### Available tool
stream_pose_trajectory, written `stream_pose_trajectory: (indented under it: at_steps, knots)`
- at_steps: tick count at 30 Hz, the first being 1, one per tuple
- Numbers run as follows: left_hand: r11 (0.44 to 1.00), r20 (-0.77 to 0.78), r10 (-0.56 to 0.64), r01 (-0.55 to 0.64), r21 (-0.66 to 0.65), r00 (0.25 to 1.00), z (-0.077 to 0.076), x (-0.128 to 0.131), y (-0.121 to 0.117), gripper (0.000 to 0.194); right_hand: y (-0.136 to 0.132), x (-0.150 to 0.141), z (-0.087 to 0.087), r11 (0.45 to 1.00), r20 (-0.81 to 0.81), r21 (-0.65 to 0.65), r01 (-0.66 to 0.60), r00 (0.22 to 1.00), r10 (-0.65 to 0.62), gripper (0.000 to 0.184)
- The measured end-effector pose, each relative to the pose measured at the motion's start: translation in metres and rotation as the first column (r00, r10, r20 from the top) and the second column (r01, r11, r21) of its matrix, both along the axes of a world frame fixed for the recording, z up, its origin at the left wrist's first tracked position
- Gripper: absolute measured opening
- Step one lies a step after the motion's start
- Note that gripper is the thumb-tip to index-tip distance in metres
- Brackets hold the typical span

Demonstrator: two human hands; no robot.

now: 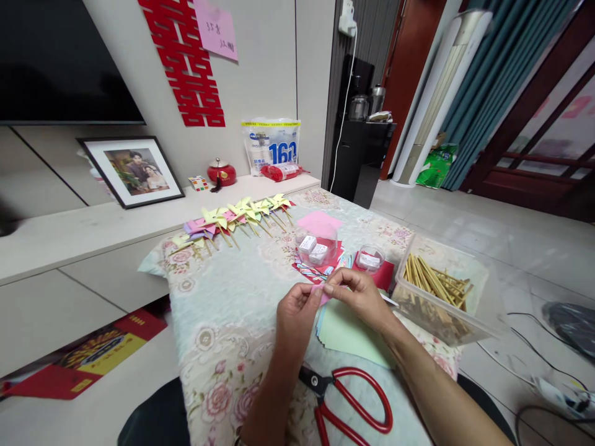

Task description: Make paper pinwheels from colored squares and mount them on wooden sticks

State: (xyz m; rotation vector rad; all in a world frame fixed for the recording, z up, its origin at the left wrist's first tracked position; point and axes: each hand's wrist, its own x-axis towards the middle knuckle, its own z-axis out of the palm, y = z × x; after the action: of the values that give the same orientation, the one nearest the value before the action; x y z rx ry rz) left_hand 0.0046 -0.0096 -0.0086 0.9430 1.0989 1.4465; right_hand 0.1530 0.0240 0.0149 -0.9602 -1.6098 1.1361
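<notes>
Between my two hands is a small piece of pink paper (325, 298), mostly hidden by the fingers. My left hand (299, 310) pinches its left side with thumb and forefinger. My right hand (357, 296) pinches the other side, its fingertips almost touching the left ones. Below the hands lies a stack of pale green paper (356, 337) with blue sheets at its edge. Red-handled scissors (362, 396) rest close to me, partly behind my left forearm. Just beyond the hands stand a round clear container (317, 246) with small labelled packs and a smaller clear dish (370, 259).
Several paper pinwheels (232, 217) on sticks lie along the table's far left side. A clear plastic bin (437, 310) of thin wooden sticks (434, 282) stands at the right. A pink sheet (320, 220) lies behind the round container. The cabinet ledge (60, 238) borders the flowered tablecloth (218, 291).
</notes>
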Motion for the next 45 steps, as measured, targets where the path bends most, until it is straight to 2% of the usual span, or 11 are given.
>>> stream_pose_trajectory:
  at_steps: [5, 9, 17, 26, 29, 34, 41, 45]
  knots:
    - [0.998, 0.098, 0.052, -0.048, -0.038, 0.994, 0.0, -0.003, 0.001, 0.024, 0.001, 0.002, -0.001, 0.999, 0.017, -0.021, 0.031, 0.999, -0.031, 0.025]
    - [0.997, 0.155, 0.037, -0.026, -0.069, 0.987, 0.001, -0.003, 0.001, 0.028, 0.001, 0.002, -0.001, 0.999, 0.021, -0.019, 0.037, 0.999, -0.036, 0.025]
    - [0.993, 0.21, 0.09, -0.071, -0.098, 0.973, 0.008, -0.002, -0.003, 0.028, -0.001, 0.002, 0.003, 0.997, 0.036, 0.07, 0.036, 0.999, -0.039, 0.018]
    - [0.992, 0.214, 0.096, -0.075, -0.103, 0.972, 0.01, -0.004, -0.002, 0.026, 0.001, 0.004, -0.002, 0.997, -0.001, 0.061, 0.038, 0.999, -0.038, 0.021]
    - [0.992, 0.208, 0.106, -0.088, -0.094, 0.972, 0.01, -0.004, -0.002, 0.025, 0.001, 0.005, -0.002, 0.992, -0.06, 0.116, 0.052, 0.997, -0.045, 0.025]
    - [0.991, 0.174, 0.12, -0.109, -0.075, 0.977, 0.009, -0.003, -0.001, 0.026, 0.0, 0.005, 0.001, 0.975, -0.039, 0.22, 0.026, 0.999, -0.018, 0.01]
    - [0.995, 0.108, 0.102, -0.1, -0.023, 0.989, 0.003, -0.005, 0.0, 0.027, 0.002, 0.004, -0.003, 0.986, -0.003, 0.15, 0.078, 0.997, -0.078, 0.017]
    - [0.995, 0.105, 0.095, -0.094, -0.012, 0.99, 0.003, -0.005, 0.0, 0.025, 0.002, 0.003, -0.004, 0.989, -0.003, 0.121, 0.09, 0.996, -0.091, 0.014]
